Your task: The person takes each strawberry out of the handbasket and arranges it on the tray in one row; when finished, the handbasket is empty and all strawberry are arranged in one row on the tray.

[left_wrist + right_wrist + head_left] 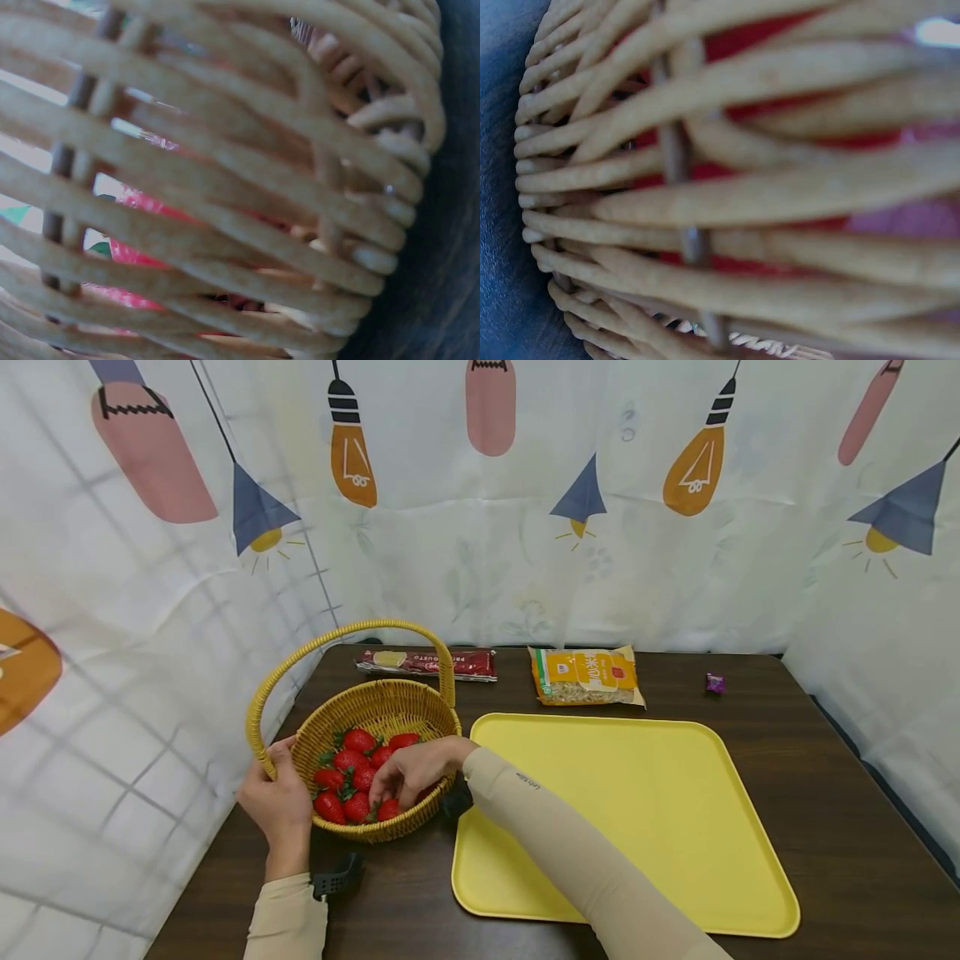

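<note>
A yellow wicker basket (pixel 382 693) with a tall arched handle stands at the left of the table, strawberries (pixel 351 760) piled inside. My left hand (pixel 276 789) grips its left side at the foot of the handle, thumb on the near face. Reaching over the right rim, my right hand (pixel 416 770) has its fingers bent down into the basket, thumb and fingertips around a strawberry (pixel 388 810) near the front. Both wrist views are filled by the basket's weave (pixel 225 165), with red fruit (pixel 742 266) showing through the gaps.
A yellow tray (pixel 615 810) lies right of the basket, under my right forearm. Along the back are a long dark-red snack packet (pixel 472 665), a yellow and clear bag of grain (pixel 588 677) and a small purple wrapped sweet (pixel 715 683). A patterned curtain (pixel 480 560) hangs behind.
</note>
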`<state>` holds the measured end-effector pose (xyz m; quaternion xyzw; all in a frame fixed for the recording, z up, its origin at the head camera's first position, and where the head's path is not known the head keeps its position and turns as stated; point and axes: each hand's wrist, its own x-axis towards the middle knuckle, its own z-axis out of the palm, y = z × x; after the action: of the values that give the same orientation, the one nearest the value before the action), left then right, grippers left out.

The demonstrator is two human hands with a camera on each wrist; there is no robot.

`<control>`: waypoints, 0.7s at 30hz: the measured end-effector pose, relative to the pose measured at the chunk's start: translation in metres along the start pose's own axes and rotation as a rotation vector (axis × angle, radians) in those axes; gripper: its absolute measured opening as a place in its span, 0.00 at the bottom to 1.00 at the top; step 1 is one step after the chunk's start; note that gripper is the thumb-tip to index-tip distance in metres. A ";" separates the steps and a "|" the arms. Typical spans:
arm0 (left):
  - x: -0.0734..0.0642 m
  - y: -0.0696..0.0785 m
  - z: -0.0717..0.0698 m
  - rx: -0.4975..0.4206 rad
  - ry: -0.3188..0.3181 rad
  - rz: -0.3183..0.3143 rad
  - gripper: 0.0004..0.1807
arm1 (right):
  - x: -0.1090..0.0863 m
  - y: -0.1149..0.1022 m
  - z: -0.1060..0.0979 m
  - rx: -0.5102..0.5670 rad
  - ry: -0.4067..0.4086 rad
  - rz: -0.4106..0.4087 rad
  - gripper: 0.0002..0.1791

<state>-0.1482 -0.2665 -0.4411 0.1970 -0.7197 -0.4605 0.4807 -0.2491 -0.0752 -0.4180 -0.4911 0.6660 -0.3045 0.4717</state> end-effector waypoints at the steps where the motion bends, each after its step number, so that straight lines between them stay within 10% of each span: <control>1: 0.000 0.000 0.000 0.001 -0.001 0.003 0.22 | 0.000 0.000 0.000 0.003 -0.001 -0.009 0.20; 10: -0.001 -0.001 0.000 0.007 -0.003 0.005 0.21 | -0.001 -0.001 0.001 -0.001 0.007 -0.055 0.22; 21: 0.002 -0.002 0.000 0.037 -0.008 0.015 0.20 | -0.019 -0.012 0.008 0.019 0.440 -0.218 0.19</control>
<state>-0.1493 -0.2687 -0.4422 0.1986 -0.7316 -0.4441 0.4775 -0.2360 -0.0608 -0.4038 -0.4773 0.6929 -0.4595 0.2844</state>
